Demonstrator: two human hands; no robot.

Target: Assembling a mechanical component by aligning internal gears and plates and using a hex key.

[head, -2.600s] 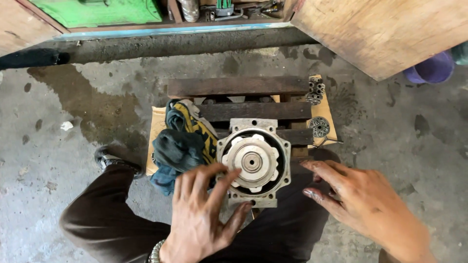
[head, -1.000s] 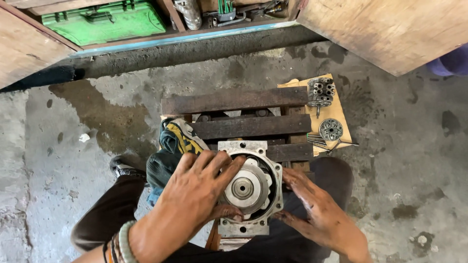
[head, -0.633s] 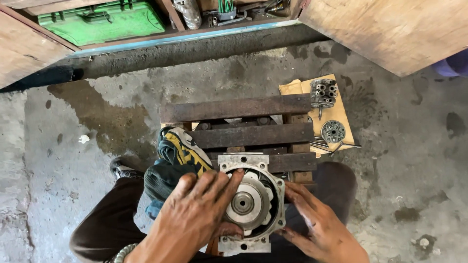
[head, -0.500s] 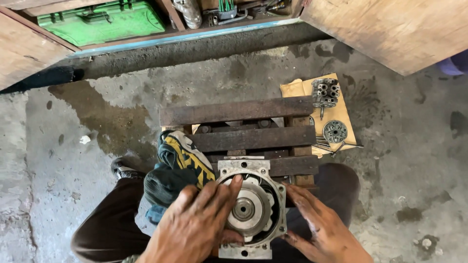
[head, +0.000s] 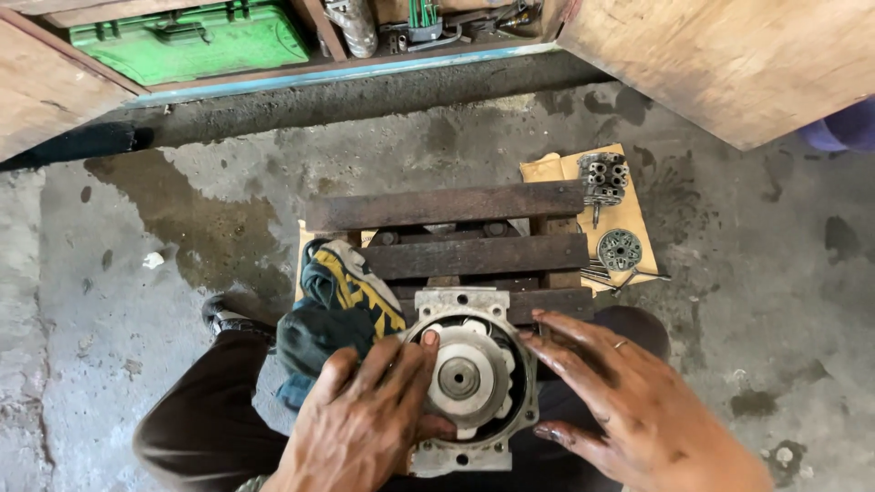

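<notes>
A square grey metal housing (head: 456, 305) with a round hub (head: 460, 375) in its middle lies in front of me on a dark wooden pallet (head: 447, 208). My left hand (head: 360, 424) lies spread over the housing's left side, fingertips on the hub's rim. Against the housing's right edge rests my right hand (head: 606, 401), greasy, fingers apart, a ring on one finger. A dark rag with yellow stripes (head: 337, 305) is bunched just left of the housing.
Small metal parts, a cylinder block (head: 603, 175) and a round plate (head: 620, 249), lie on cardboard (head: 547, 169) at the pallet's right. A green toolbox (head: 191, 41) and tools sit on a low shelf at the top. Wooden panels flank both upper corners. The concrete floor is stained.
The housing has slid nearer to me along the pallet, and both hands have come with it. My left hand has shifted from covering the hub to its left rim.
</notes>
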